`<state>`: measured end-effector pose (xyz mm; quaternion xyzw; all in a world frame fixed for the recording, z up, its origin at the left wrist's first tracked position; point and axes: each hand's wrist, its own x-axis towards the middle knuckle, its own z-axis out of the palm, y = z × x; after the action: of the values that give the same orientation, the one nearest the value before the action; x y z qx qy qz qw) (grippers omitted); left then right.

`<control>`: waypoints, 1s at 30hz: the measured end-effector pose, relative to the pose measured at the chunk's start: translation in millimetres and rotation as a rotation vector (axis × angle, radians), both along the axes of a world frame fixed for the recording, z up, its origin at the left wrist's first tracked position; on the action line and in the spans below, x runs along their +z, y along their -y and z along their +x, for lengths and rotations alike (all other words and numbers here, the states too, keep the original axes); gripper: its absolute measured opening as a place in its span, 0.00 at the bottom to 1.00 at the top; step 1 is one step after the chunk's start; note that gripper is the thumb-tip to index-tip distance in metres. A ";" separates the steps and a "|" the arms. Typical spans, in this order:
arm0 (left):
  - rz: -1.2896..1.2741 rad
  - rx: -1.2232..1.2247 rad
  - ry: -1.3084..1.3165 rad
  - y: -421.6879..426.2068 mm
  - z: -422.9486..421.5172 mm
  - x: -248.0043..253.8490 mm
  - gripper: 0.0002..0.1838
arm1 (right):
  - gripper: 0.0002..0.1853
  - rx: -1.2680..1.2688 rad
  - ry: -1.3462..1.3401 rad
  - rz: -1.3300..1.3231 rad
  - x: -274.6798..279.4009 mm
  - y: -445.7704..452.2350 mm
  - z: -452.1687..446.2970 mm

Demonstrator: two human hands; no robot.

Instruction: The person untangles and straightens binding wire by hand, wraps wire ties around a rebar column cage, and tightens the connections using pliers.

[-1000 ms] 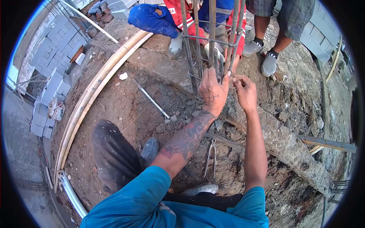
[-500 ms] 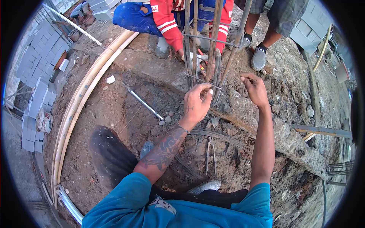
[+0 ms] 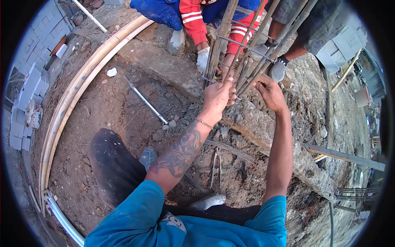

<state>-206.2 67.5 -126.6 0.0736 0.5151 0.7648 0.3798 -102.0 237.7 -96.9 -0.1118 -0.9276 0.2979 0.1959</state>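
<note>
A cage of upright steel bars [image 3: 220, 43], with square stirrups [image 3: 234, 41] around them, leans to the right at the top centre. My left hand [image 3: 217, 98] is closed at the cage's lower end, its fingers curled against the bars; what lies in them is hidden. My right hand [image 3: 271, 94] is closed in a pinch just right of the bars, and anything between its fingertips is too small to make out. Below my hands, a bundle of thin wire [image 3: 230, 149] lies on the soil. Pincers [image 3: 219, 164] with spread handles rest between my feet.
A co-worker in red sleeves [image 3: 193, 22] and a white glove [image 3: 203, 59] crouches behind the cage. Another person's shoe [image 3: 278, 71] stands to its right. Bent bamboo [image 3: 78, 88] curves along the left, near a metal tube [image 3: 148, 103]. A steel beam [image 3: 345, 156] juts in at right.
My right hand has moved left and in against the bars. The cage now leans right in view. My left hand has shifted slightly right, its fingers curling in. The co-worker's gloved hand has moved left.
</note>
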 end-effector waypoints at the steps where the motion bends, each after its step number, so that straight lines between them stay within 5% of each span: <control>1: -0.046 -0.037 -0.002 -0.6 -2.1 -1.5 0.17 | 0.10 0.030 -0.010 0.000 0.9 -1.3 -1.4; 8: -0.008 -0.159 -0.043 2.4 -16.4 -23.1 0.16 | 0.10 -0.102 0.356 -0.065 30.2 19.8 -3.7; 15: 0.179 -0.665 0.170 12.8 -43.0 -28.4 0.14 | 0.15 0.008 0.507 0.176 48.2 7.0 -13.8; 20: 0.276 -0.677 0.184 6.4 -38.1 -46.6 0.10 | 0.13 -0.017 0.402 0.199 40.7 13.3 -8.1; 21: 0.287 -0.669 0.150 6.3 -37.1 -50.5 0.09 | 0.12 -0.212 0.505 -0.123 44.6 25.6 -12.5; 24: 0.240 -0.614 0.002 8.4 -31.6 -59.0 0.09 | 0.11 -0.310 0.322 -0.186 13.2 24.9 3.9; 30: 0.210 -0.465 -0.010 17.1 -23.0 -52.9 0.09 | 0.10 -0.150 0.142 -0.203 -11.2 8.6 30.8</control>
<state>-229.2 50.4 -179.5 0.2329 0.4040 0.7058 0.5333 -71.2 229.1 -108.1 -0.2211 -0.8931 0.3661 0.1393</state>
